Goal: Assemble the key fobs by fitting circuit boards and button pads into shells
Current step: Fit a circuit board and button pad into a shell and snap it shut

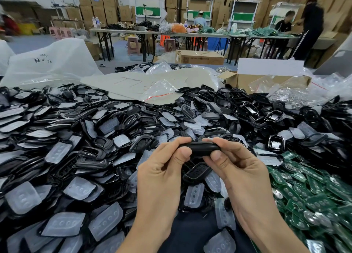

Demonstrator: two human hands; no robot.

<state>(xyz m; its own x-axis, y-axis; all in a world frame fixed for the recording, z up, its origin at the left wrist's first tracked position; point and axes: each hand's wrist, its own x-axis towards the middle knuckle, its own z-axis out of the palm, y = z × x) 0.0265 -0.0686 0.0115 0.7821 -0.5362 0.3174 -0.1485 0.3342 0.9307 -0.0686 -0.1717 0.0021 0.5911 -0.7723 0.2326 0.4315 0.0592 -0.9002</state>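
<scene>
Key fob (199, 148), black and seen edge-on, sits between your two hands, lifted above the heap in front of you. Your left hand (162, 169) pinches its left end, thumb on the near side and fingers curled over the far side. Your right hand (240, 167) grips the right end the same way, thumb pressed to the near edge. Whether the two halves are fully seated, you cannot tell from this angle.

Just below your hands another fob shell (199, 171) lies face up on the pile, its button openings showing. Black shells (99, 144) spread across the left and middle, mixed with translucent button pads (64, 224), which lie thickest near you on the left. Green circuit boards (314, 201) are heaped to your right, close beside your right wrist.

Farther back lie a sheet of cardboard (133, 85), clear plastic bags (47, 62) and an open cardboard box (262, 81). Beyond them people (312, 24) work at long tables (190, 34) before stacked cartons.
</scene>
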